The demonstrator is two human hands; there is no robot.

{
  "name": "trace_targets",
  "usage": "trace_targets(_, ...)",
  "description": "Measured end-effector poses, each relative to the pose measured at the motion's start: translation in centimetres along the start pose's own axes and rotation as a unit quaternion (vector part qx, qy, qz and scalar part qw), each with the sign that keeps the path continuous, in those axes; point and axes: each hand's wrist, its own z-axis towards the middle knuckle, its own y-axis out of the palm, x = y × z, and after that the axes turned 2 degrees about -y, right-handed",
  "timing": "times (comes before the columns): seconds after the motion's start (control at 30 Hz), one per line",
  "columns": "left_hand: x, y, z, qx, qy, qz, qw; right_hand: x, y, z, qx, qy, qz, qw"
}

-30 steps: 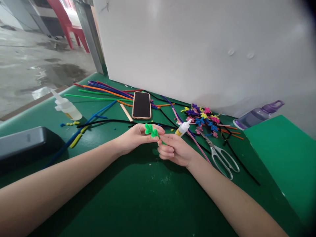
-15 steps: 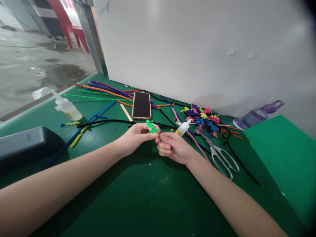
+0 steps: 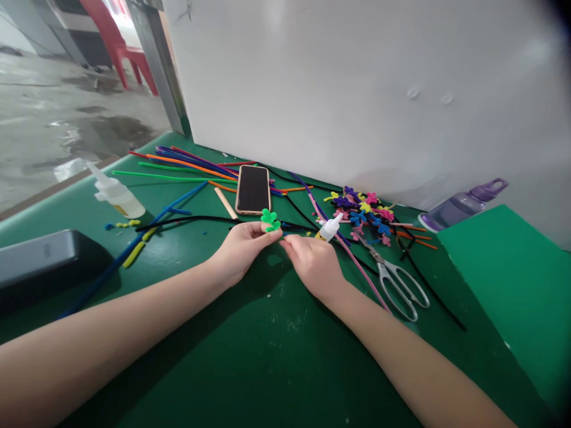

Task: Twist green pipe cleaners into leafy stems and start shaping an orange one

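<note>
Between the thumb and fingers of my left hand [image 3: 238,249] is a bright green pipe cleaner [image 3: 270,220], bent into small loops like a flower. My right hand [image 3: 316,261] is closed in a pinch at its lower end, knuckles up, close beside the left fingertips. What shows of the stem between the hands is very short; the rest is hidden by the fingers. Just behind my right hand a small white glue bottle [image 3: 330,227] lies tilted. A phone [image 3: 253,189] with a dark screen lies beyond my left hand.
Finished pipe-cleaner flowers [image 3: 363,211] are heaped at the back right, near scissors [image 3: 397,279] and a purple water bottle [image 3: 464,205]. Loose pipe cleaners [image 3: 191,160] spread over the back left. A larger glue bottle [image 3: 116,193] and a dark grey case [image 3: 44,255] stand left.
My right hand has rolled over so its knuckles face up, its fingers pinching lower on the stem. The green loops have turned and now show more openly. The view has shifted slightly.
</note>
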Motion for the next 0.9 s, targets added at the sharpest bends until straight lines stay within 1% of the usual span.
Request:
trace_targets(0.07,0.4,0.0,-0.1,-0.019,-0.003,0.012,1.000,0.0,0.0,0.0,-0.028,0.031,0.089,0.995)
trace_targets(0.1,0.7,0.0,-0.2,-0.035,-0.006,0.020,0.999,0.1,-0.1,0.1,-0.051,0.059,0.155,0.985)
trace_targets(0.13,1.0,0.0,-0.2,-0.055,-0.009,0.025,0.998,0.2,-0.2,0.2,-0.075,0.093,0.231,0.966)
trace_targets(0.17,1.3,0.0,-0.3,-0.078,-0.013,0.029,0.996,0.3,-0.3,0.3,-0.097,0.128,0.310,0.937)
trace_targets(0.2,1.6,0.0,-0.4,-0.101,-0.016,0.030,0.994,0.4,-0.4,0.4,-0.115,0.159,0.388,0.900)
trace_targets(0.27,2.0,0.0,-0.5,-0.144,-0.022,0.018,0.989,0.5,-0.5,0.6,-0.143,0.206,0.521,0.816)
trace_targets(0.33,2.0,0.0,-0.5,-0.183,-0.033,-0.006,0.983,0.5,-0.6,0.7,-0.160,0.237,0.611,0.738)
trace_targets(0.37,1.9,0.0,-0.5,-0.198,-0.036,-0.023,0.979,0.4,-0.6,0.7,-0.167,0.249,0.639,0.709)
trace_targets(0.43,1.7,-0.1,-0.5,-0.211,-0.035,-0.053,0.975,0.2,-0.7,0.5,-0.180,0.263,0.674,0.666)
trace_targets(0.5,1.5,-0.1,-0.5,-0.214,-0.030,-0.062,0.974,-0.1,-0.7,0.4,-0.200,0.261,0.693,0.642)
trace_targets(0.57,1.5,-0.2,-0.5,-0.217,-0.030,-0.057,0.974,-0.2,-0.6,0.3,-0.222,0.253,0.700,0.629)
trace_targets(0.73,1.4,-0.3,-0.6,-0.217,-0.020,-0.042,0.975,-0.1,-0.4,0.0,-0.249,0.244,0.703,0.620)
trace_targets(0.83,1.3,-0.2,-0.6,-0.201,-0.017,-0.053,0.978,0.0,-0.2,0.0,-0.249,0.238,0.710,0.615)
trace_targets(0.9,1.2,-0.2,-0.6,-0.185,-0.017,-0.059,0.981,0.2,-0.2,0.0,-0.243,0.233,0.710,0.619)
